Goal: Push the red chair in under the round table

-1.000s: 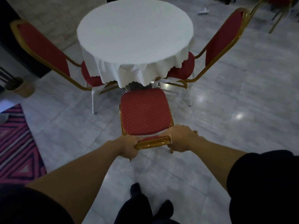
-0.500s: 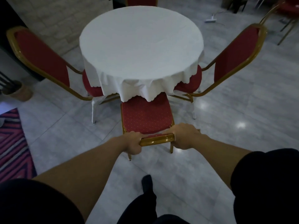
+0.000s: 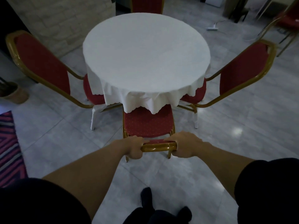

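Note:
The red chair (image 3: 148,124) with a gold frame stands in front of me, its backrest top rail nearest to me. My left hand (image 3: 133,148) grips the left end of that rail and my right hand (image 3: 186,146) grips the right end. The seat's far edge is hidden under the hanging white cloth of the round table (image 3: 145,54). The near half of the seat still shows.
Two more red chairs flank the table, one at the left (image 3: 40,65) and one at the right (image 3: 242,70), and another stands at the far side (image 3: 146,4). A striped rug (image 3: 8,151) lies at the left, a basket (image 3: 14,93) beyond it. My feet (image 3: 146,198) are on the tiled floor.
The chair has slid forward toward the table, and its seat has gone partly under the cloth. Both hands kept their grip on the rail and I stepped closer.

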